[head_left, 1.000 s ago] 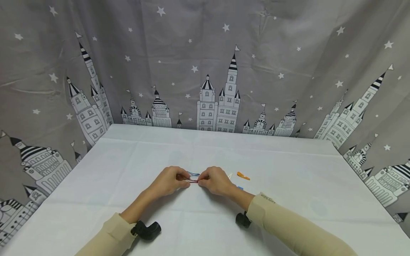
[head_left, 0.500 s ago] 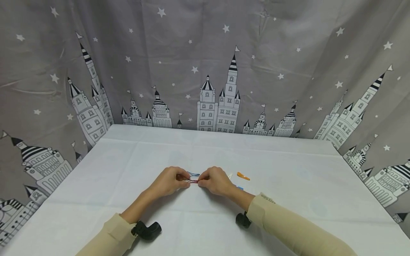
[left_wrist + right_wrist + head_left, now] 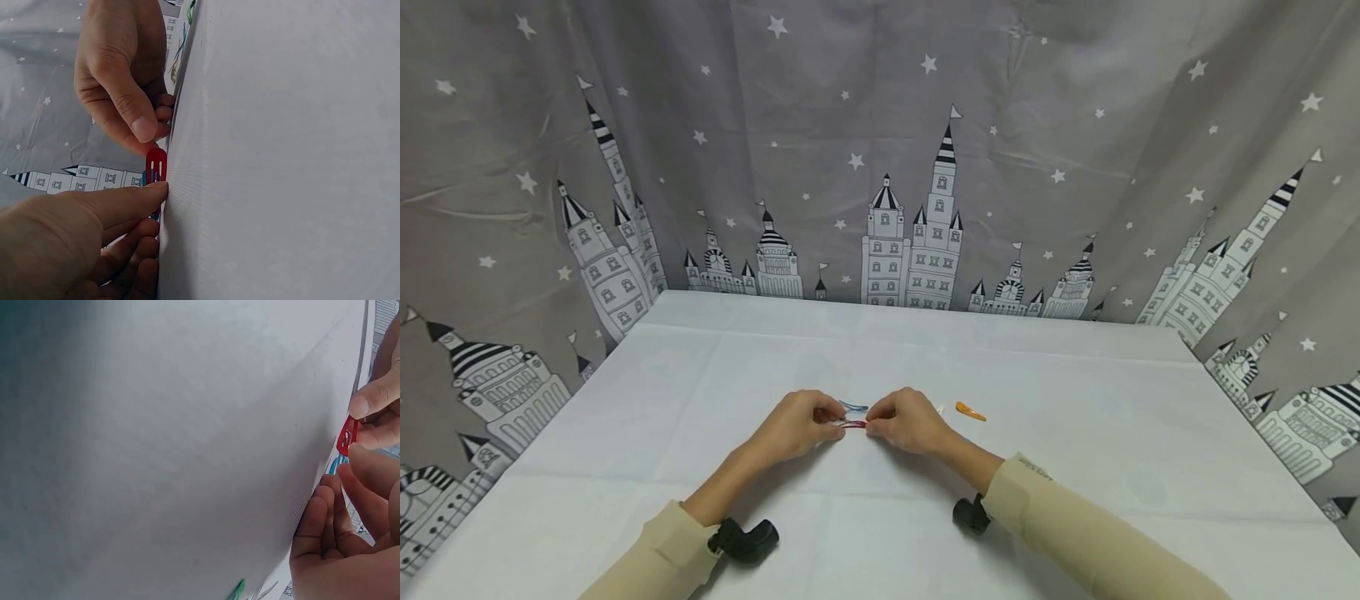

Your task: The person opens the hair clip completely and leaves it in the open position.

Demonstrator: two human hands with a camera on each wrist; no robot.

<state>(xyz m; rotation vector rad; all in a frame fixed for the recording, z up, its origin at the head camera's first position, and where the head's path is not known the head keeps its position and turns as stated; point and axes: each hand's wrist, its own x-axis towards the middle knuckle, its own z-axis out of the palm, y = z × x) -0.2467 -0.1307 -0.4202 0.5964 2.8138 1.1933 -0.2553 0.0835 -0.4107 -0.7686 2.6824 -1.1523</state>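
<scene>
A red snap hair clip (image 3: 854, 425) is held just above the white table. My left hand (image 3: 795, 425) pinches one end of it between thumb and fingers, its thumb (image 3: 147, 197) lying over the clip in the left wrist view. My right hand (image 3: 910, 423) is at the clip's other, rounded end. In the right wrist view, its thumb (image 3: 369, 465) and forefinger stand apart right beside the red clip (image 3: 343, 440); whether a fingertip touches it I cannot tell. Just beyond lies a blue hair clip (image 3: 854, 408), partly behind the hands.
An orange hair clip (image 3: 971, 412) lies right of my right hand, with a small white item (image 3: 940, 409) nearer the wrist. A green item (image 3: 236, 590) shows low in the right wrist view. Behind the white table (image 3: 737, 342) hangs a grey castle-print curtain (image 3: 820, 167).
My right hand has shifted slightly right, and more of the red clip's end shows. A blue item seen earlier by the right forearm is now hidden. The left hand stays put.
</scene>
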